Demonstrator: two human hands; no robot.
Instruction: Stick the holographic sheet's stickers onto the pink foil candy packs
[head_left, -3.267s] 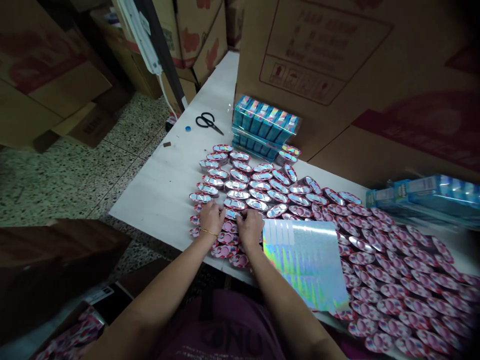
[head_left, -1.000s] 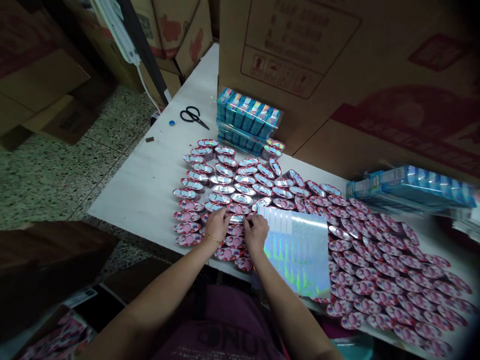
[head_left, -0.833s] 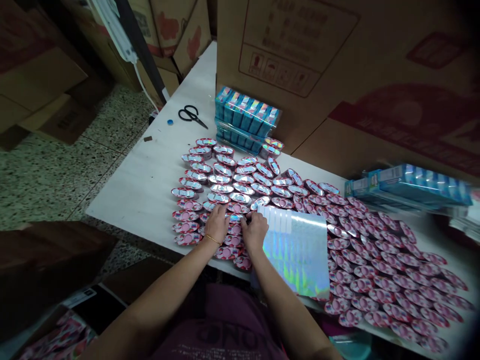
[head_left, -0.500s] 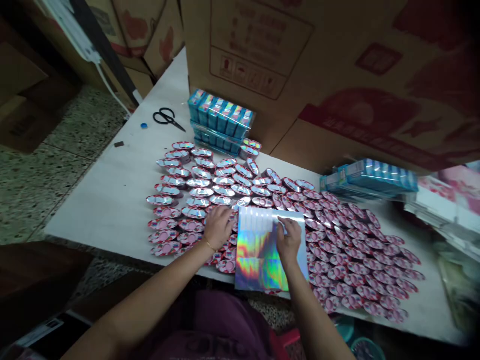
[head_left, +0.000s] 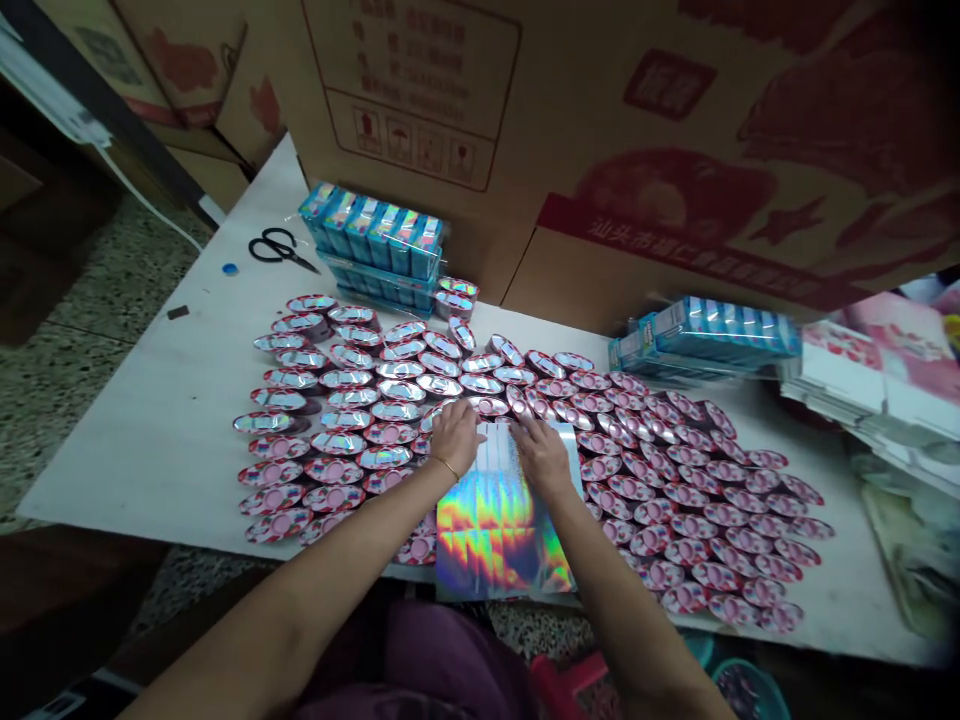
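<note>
A shiny holographic sticker sheet (head_left: 491,535) lies on top of rows of small pink oval cups (head_left: 675,480) on a white table (head_left: 165,440). My left hand (head_left: 454,436) rests at the sheet's top left corner, fingers curled and pressed down on it. At the top middle of the sheet my right hand (head_left: 541,452) has its fingers bent and pinched. To the left, several cups carry shiny silver lids (head_left: 360,370); the cups to the right show pink tops.
Stacked blue packs (head_left: 373,237) stand at the back; another blue pack (head_left: 712,335) lies to the right. Black scissors (head_left: 279,248) and a blue cap (head_left: 229,268) lie far left. Big cardboard boxes (head_left: 600,130) wall the back. Pink-printed packages (head_left: 877,375) sit at right.
Both hands left the cups at the front left and went to the holographic sheet, which slid left in front of me. My view has swung to the right.
</note>
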